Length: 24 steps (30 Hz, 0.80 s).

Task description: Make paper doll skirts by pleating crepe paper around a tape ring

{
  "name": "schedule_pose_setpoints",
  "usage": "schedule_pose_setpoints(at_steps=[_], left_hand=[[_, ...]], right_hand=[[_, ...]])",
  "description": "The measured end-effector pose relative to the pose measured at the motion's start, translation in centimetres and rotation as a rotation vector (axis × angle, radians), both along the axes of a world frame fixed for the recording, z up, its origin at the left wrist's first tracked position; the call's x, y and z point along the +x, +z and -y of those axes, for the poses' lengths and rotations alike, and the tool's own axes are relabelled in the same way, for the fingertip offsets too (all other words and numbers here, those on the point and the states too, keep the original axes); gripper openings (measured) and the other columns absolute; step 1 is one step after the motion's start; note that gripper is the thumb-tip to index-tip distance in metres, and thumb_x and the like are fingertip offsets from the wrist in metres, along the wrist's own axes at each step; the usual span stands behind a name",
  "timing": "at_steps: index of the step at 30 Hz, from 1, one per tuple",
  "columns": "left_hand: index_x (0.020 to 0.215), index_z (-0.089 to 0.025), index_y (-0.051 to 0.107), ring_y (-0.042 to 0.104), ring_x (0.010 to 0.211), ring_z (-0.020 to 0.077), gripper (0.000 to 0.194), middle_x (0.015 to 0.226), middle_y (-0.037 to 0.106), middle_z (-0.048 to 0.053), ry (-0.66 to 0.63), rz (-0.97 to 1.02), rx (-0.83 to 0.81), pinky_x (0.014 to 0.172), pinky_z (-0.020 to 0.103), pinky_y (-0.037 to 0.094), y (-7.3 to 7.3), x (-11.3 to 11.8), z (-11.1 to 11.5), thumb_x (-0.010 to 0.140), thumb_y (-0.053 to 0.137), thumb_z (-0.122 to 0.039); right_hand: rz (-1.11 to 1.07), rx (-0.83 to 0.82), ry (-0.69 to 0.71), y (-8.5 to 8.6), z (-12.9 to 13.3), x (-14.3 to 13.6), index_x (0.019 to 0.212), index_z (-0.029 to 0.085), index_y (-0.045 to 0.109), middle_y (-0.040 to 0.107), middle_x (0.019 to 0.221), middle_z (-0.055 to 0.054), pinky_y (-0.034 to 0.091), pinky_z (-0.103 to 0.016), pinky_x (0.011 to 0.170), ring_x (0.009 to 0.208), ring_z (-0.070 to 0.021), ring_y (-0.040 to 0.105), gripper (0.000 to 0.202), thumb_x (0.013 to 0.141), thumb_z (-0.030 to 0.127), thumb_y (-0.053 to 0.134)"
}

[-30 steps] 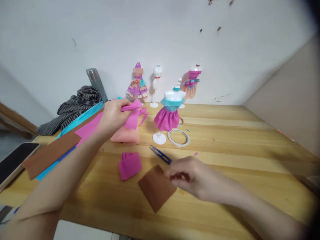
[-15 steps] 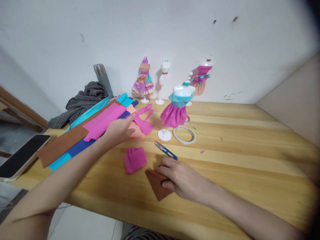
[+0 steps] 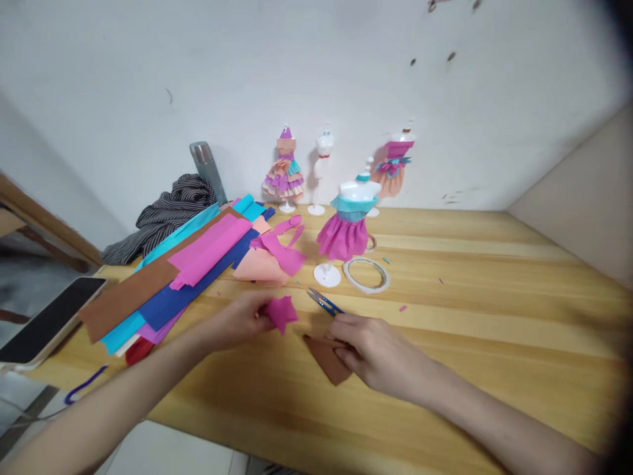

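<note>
Magenta piece (image 3: 283, 313) is pinched in the left hand (image 3: 242, 323), left of centre and a little below the middle of the frame. Right of lower centre, the right hand (image 3: 373, 353) grips a brown piece (image 3: 326, 359) by its right side, while blue-handled snips (image 3: 324, 303) lie just above, partly hidden by that hand.

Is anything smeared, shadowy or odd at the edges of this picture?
Head view: left hand and its pink piece look slightly smeared, perhaps from motion; head view: soft shadow on the wall beside the back row's middle mannequin; head view: blurred darkness along the right edge.
</note>
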<state>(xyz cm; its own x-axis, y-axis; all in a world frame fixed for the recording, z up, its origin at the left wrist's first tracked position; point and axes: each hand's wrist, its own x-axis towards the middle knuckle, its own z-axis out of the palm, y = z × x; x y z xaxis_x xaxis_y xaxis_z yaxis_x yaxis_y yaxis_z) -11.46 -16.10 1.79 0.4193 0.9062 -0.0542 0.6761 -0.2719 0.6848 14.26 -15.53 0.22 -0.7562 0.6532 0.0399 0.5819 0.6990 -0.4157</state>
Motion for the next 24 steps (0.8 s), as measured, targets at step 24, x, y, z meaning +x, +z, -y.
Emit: schedule_pose_setpoints(at_steps=[24], left_hand=[[0.058, -0.016, 0.047, 0.041, 0.05, 0.009, 0.016, 0.054, 0.047, -0.004, 0.351, 0.73, 0.043, 0.05, 0.021, 0.033, 6.5, -3.6, -9.5, 0.062, 0.062, -0.021]], right_hand=[[-0.363, 0.005, -0.025, -3.0, -0.5, -0.4, 0.114, 0.015, 0.063, 0.064, 0.109, -0.015, 0.053, -0.041, 0.085, 0.098, -0.0255, 0.062, 0.029, 0.089, 0.015, 0.048]])
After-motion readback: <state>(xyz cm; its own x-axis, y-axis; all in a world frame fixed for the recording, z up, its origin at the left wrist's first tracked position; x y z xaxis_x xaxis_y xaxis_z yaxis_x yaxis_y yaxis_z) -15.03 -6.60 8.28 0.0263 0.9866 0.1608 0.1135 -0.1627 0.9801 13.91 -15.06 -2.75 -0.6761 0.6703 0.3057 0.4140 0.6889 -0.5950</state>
